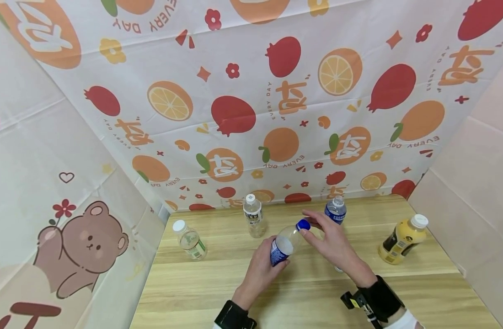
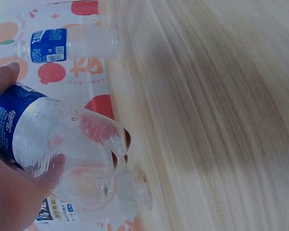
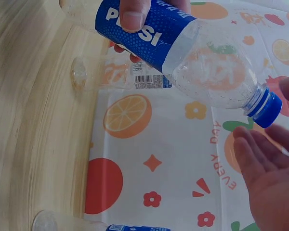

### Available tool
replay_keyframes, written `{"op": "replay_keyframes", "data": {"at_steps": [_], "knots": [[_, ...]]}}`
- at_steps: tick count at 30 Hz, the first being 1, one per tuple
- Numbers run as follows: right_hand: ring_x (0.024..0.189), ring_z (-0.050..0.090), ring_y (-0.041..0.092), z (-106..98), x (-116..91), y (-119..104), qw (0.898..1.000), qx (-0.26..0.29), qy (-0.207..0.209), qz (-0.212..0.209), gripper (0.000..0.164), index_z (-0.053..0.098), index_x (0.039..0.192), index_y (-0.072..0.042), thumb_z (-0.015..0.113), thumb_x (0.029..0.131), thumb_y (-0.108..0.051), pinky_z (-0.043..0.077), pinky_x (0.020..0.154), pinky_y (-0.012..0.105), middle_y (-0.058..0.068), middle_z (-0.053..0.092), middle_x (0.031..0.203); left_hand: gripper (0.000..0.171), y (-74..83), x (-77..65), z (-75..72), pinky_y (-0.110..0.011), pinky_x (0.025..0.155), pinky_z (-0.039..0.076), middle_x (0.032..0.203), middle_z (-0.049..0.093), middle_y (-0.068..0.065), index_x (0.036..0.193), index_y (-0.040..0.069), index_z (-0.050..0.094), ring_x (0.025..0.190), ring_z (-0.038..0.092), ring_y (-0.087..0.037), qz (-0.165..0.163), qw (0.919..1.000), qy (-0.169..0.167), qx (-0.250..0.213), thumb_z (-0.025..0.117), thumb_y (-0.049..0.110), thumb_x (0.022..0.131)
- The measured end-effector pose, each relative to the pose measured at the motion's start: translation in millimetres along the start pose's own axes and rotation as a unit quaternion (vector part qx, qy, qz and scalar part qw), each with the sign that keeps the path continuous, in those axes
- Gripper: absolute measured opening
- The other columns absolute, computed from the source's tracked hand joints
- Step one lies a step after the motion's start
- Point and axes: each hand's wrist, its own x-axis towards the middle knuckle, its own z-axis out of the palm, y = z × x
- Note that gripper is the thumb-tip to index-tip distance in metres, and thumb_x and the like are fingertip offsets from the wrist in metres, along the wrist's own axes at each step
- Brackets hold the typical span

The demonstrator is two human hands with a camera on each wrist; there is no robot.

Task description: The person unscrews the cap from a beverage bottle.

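Note:
My left hand (image 1: 259, 267) grips a clear plastic Pepsi bottle (image 3: 212, 67) round its blue label, with the bottle tilted above the table. Its blue cap (image 3: 266, 109) is on the neck and points up and to the right in the head view. Around that cap, my right hand (image 1: 334, 242) has its thumb on one side and its fingers on the other. In the right wrist view the fingers (image 3: 253, 149) are extended close beside the cap, with a gap showing. No liquid shows in the bottle's visible part.
On the wooden table (image 1: 185, 292) stand a white-capped bottle with a green label (image 1: 191, 242), a clear bottle with a white cap (image 1: 254, 217), a blue-labelled bottle (image 1: 335, 211) partly behind my right hand, and a yellow bottle (image 1: 401, 240). A fruit-print cloth (image 1: 243, 155) hangs behind.

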Motion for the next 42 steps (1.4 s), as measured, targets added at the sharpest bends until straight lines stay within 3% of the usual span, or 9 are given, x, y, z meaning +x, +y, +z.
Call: {"op": "replay_keyframes", "data": {"at_steps": [5,11,18,25,34,42], "knots": [[0.097,0.068,0.017,0.8,2.2,-1.7,0.999,-0.026,0.022,0.034,0.041,0.067,0.127,-0.006,0.078,0.095,-0.029,0.061,0.083,0.040,0.002,0.070,0.109,0.069,1.9,0.4,-0.6,-0.044,0.095,0.056,0.126,0.065,-0.007,0.142,0.007,0.051,0.112,0.064,-0.023,-0.001,1.0000,0.001,-0.005,0.087,0.023,0.085],[0.084,0.066,0.012,-0.3,2.3,-3.2,0.998,-0.037,0.023,0.043,0.032,0.072,0.117,-0.008,0.079,0.093,-0.028,0.058,0.072,0.027,-0.004,0.068,0.095,0.071,3.6,0.7,-1.0,-0.044,0.097,0.056,0.129,0.064,-0.007,0.144,0.008,0.050,0.114,0.064,-0.022,-0.003,1.0000,-0.006,-0.003,0.087,0.024,0.085],[0.091,0.068,0.016,-3.0,2.0,-3.3,0.998,-0.049,0.011,0.037,0.036,0.070,0.123,-0.005,0.079,0.094,-0.024,0.061,0.077,0.034,0.000,0.071,0.103,0.070,3.8,1.0,-0.9,-0.045,0.096,0.055,0.128,0.065,-0.007,0.142,0.008,0.051,0.113,0.064,-0.023,-0.002,1.0000,-0.006,0.002,0.088,0.023,0.084],[0.097,0.071,0.021,-3.4,0.3,-0.9,0.999,-0.033,0.004,0.007,0.041,0.067,0.128,-0.002,0.080,0.091,-0.010,0.061,0.086,0.044,0.007,0.071,0.115,0.069,2.8,0.2,-1.1,-0.044,0.096,0.056,0.126,0.065,-0.007,0.142,0.008,0.051,0.112,0.064,-0.023,0.004,1.0000,-0.007,0.003,0.088,0.023,0.084],[0.102,0.072,0.025,-3.5,0.2,-1.1,0.999,-0.039,0.011,-0.028,0.044,0.067,0.129,-0.003,0.079,0.087,0.000,0.061,0.087,0.047,0.010,0.071,0.120,0.069,1.8,0.2,-0.8,-0.043,0.094,0.056,0.125,0.065,-0.006,0.141,0.008,0.052,0.110,0.064,-0.022,0.005,1.0000,-0.005,-0.002,0.088,0.022,0.084],[0.104,0.071,0.026,-6.5,-2.1,0.9,0.999,-0.020,0.015,-0.030,0.043,0.065,0.130,-0.001,0.077,0.089,0.002,0.060,0.090,0.044,0.010,0.069,0.122,0.070,-0.6,-1.3,-1.5,-0.046,0.094,0.056,0.127,0.065,-0.008,0.142,0.008,0.051,0.111,0.064,-0.024,-0.002,1.0000,-0.003,-0.002,0.087,0.023,0.084]]}}
